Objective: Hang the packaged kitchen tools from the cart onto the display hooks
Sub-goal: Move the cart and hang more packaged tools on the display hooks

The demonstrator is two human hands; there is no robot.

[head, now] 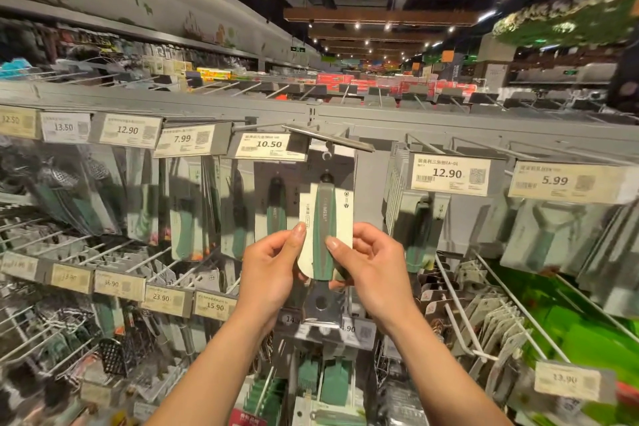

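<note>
A packaged kitchen tool (325, 218) with a green handle on a white and grey card is held upright in front of the display. My left hand (273, 263) pinches its left edge, thumb on the front. My right hand (370, 263) grips its right side, thumb across the green handle. The card's top hole sits just under a metal display hook (328, 137) with its flipped-up price holder. The tool's metal blade (321, 304) shows below my hands. The cart is out of view.
Rows of hooks carry similar green-handled tools left (186, 211) and right (418, 228). Price tags (449, 175) hang at the hook ends. Bare white hooks (460, 308) jut out at lower right. More packaged goods fill the lower rows.
</note>
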